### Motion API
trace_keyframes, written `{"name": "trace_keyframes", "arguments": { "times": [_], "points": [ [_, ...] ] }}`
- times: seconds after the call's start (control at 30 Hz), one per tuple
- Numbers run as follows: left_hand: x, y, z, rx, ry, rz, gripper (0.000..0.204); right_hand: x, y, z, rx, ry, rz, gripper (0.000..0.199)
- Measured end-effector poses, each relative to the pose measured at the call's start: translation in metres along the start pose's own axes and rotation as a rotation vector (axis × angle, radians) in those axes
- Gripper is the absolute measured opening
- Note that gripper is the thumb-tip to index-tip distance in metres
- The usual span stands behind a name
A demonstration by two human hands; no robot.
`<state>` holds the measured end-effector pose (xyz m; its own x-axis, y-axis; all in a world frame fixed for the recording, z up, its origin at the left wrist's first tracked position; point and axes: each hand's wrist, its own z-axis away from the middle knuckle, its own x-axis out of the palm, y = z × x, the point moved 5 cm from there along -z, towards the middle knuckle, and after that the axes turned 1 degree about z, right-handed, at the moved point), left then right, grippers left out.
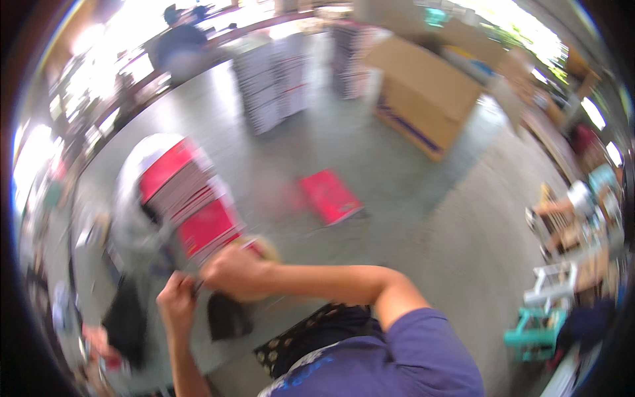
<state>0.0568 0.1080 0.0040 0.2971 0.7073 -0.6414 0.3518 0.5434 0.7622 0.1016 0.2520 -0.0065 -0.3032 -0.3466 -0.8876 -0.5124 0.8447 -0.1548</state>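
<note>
My left hand [177, 301] is closed, its fingers pinched near my right hand at the table's near left side. My right hand [237, 272] is closed too, its forearm reaching across from the right. What either one grips is hidden and blurred; a small dark bit shows between them. A pale yellow rounded thing [266, 249] peeks out behind my right hand, perhaps a roll. Just beyond are two stacks of red-covered books, one farther [173, 173] and one nearer [210, 228], with whitish clear plastic [129, 192] around their left side. A single red book [331, 196] lies flat to the right.
Tall stacks of spiral-bound notebooks [271, 86] and a cardboard box [426, 92] stand at the grey table's [278, 159] far side. Dark objects [228, 316] lie near my hands. Teal [534, 334] and white stools are on the floor at right. Other people sit right and far left.
</note>
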Motion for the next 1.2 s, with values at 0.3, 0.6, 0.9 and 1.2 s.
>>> {"name": "trace_keyframes", "arguments": {
  "times": [0.3, 0.6, 0.9, 1.2],
  "points": [
    [0.015, 0.033, 0.011, 0.348, 0.151, -0.244, 0.021, -0.020, 0.013, 0.016, 0.084, 0.042, -0.012, 0.018],
    [0.016, 0.028, -0.001, 0.361, -0.040, -0.115, 0.022, -0.020, 0.019, 0.013, 0.061, 0.023, -0.081, 0.008],
    [0.020, 0.044, 0.002, 0.291, 0.064, -0.102, 0.024, -0.015, 0.022, 0.015, 0.026, 0.011, -0.098, 0.008],
    [0.027, 0.037, 0.024, 0.451, 0.169, -0.438, 0.023, -0.040, 0.034, 0.014, 0.175, -0.094, -0.040, 0.014]
  ]
}}
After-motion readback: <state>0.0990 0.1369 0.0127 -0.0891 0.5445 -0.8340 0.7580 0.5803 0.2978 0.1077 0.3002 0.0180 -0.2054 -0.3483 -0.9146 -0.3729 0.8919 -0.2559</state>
